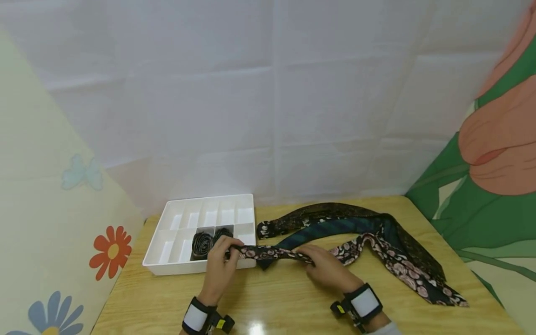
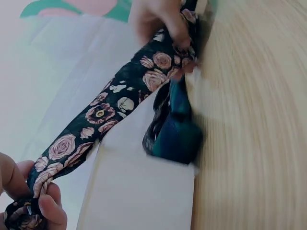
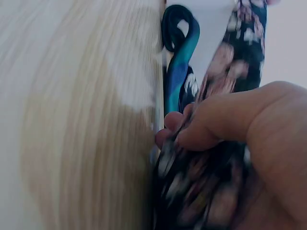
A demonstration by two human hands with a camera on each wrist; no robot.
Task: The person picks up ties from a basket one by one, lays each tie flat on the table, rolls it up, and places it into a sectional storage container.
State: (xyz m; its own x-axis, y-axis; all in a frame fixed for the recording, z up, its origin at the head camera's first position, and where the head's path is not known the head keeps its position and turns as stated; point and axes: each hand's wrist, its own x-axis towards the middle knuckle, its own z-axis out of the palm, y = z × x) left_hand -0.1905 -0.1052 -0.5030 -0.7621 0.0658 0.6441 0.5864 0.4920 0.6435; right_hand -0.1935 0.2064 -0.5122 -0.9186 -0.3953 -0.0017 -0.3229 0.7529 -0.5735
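A black necktie with pink roses (image 1: pixel 264 252) stretches between both hands, just over the front right of a white compartment tray (image 1: pixel 197 268). My left hand (image 1: pixel 223 260) pinches one end, and the left wrist view shows a small rolled-up part (image 2: pixel 24 218) of the tie at those fingers (image 2: pixel 52 208). Farther along, my right hand (image 1: pixel 332 269) grips the same tie between thumb and fingers. The rest of it trails to the right across the table. Two dark rolled neckties (image 1: pixel 203 244) sit in the tray's front compartments, the second partly hidden behind my left hand.
A dark green-blue striped necktie (image 1: pixel 326 231) lies right of the tray, its end hanging near the tray's corner in the left wrist view. Behind it curves a dark patterned necktie (image 1: pixel 289 223). The wooden table (image 1: pixel 276 302) meets a white-covered wall (image 1: pixel 268 139) at the back.
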